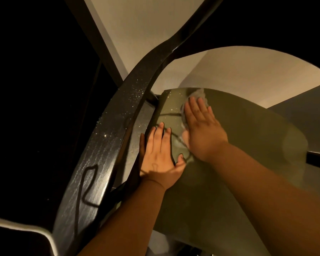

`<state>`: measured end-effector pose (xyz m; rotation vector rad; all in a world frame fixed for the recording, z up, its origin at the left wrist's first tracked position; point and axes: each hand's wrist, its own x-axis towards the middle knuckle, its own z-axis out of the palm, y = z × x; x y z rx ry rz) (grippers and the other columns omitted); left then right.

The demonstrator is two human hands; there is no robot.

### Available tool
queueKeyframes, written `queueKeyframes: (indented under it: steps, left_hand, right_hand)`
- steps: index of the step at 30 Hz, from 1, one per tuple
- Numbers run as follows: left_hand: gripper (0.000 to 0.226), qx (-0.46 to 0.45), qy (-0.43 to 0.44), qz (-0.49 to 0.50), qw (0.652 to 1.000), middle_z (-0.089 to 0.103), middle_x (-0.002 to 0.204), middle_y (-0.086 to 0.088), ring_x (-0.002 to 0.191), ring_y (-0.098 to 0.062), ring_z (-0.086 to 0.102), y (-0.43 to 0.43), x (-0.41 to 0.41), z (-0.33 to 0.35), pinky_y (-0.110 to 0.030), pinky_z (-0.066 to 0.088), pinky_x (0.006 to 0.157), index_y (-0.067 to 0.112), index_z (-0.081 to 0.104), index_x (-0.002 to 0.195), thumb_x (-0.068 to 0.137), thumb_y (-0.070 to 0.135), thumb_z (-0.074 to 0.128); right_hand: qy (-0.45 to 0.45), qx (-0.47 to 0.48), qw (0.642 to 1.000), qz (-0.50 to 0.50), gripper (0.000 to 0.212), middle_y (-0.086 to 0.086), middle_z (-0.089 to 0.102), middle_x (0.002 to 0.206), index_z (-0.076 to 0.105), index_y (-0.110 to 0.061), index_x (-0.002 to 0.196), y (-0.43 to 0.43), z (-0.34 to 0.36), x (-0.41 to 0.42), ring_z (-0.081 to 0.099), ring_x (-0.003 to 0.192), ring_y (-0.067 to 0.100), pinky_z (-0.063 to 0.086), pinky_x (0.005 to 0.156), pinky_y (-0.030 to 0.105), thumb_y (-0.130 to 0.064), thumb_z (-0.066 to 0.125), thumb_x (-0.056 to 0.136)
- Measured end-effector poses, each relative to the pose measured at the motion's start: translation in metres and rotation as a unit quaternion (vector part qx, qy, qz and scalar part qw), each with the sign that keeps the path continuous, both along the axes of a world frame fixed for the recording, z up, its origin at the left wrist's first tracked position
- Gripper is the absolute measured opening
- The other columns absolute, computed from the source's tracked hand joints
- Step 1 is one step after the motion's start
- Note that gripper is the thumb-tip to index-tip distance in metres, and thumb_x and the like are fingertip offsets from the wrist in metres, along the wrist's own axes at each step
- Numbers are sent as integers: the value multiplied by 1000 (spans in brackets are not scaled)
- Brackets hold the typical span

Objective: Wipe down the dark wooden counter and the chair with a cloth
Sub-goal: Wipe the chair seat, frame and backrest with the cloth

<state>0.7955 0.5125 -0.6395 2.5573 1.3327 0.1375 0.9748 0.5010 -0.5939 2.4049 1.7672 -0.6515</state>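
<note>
Both your hands are palm down on the chair seat (248,145), an olive-green, smooth surface that fills the right side of the view. Your right hand (201,130) presses w/ straight fingers on a grey cloth (199,94). The cloth is bunched under the palm and pokes out past the fingertips, near the seat's far edge, and a bit shows at the thumb side too. Your left hand (160,156) lies open and holds nothing: fingers straight, thumb spread toward the right wrist, resting on the seat's left edge just beside the desk (100,163). The two hands are near each other but not touching.

The desk is dark wood w/ visible grain and runs as a curved band from bottom left to top centre, btwn the black area at left and the seat. Lots of small white specks (135,95) sit on it, esp. on the stretch level w/ the cloth. A thin looping shadow line (87,185) crosses its near part, and similar thin lines cross the seat btwn your hands. Behind the seat is a pale surface (229,71), floor or wall, I cannot tell. A dark bar (318,157) sticks out at the right edge. Bottom left, a dark shape w/ a pale rim (26,230) is too blurred to identify.
</note>
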Motion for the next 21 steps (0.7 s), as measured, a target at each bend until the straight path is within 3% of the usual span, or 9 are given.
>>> queueKeyframes:
  steps: [4, 7, 12, 21]
  left_hand:
    - [94, -22, 11, -4, 1000, 22, 171, -9, 157, -28, 19, 1, -1, -2, -59, 21, 125, 14, 33, 160, 80, 59, 54]
    - [93, -29, -6, -3, 1000, 20, 172, -10, 156, -29, 16, 1, -2, -4, -61, 24, 124, 14, 32, 161, 81, 55, 52]
    - [91, -42, -15, -12, 999, 15, 173, -10, 158, -30, 11, 0, -3, -7, -61, 23, 124, 13, 26, 163, 86, 55, 50]
    - [98, -77, 51, -52, 994, -1, 174, -13, 159, -33, -1, 5, -6, 5, -53, 13, 129, 13, 10, 166, 88, 59, 44]
  right_hand:
    - [16, 3, 1000, 7, 72, 3, -9, 171, 3, -18, 165, -45, 1, -14, -14, 158, 20, -6, 128, 38, -46, 22, 101]
    - [1, 14, 1000, -17, 69, 3, -12, 171, 0, -18, 165, -28, -2, -10, -18, 156, 19, -12, 125, 34, -40, 30, 107]
    - [-15, 23, 999, -20, 69, 3, -16, 172, -7, -19, 165, 18, -3, 4, -18, 157, 21, -12, 124, 35, -44, 24, 108]
    - [14, 19, 999, -42, 65, 4, -9, 172, 2, -19, 165, -40, -2, -33, -16, 157, 20, -12, 124, 34, -43, 19, 107]
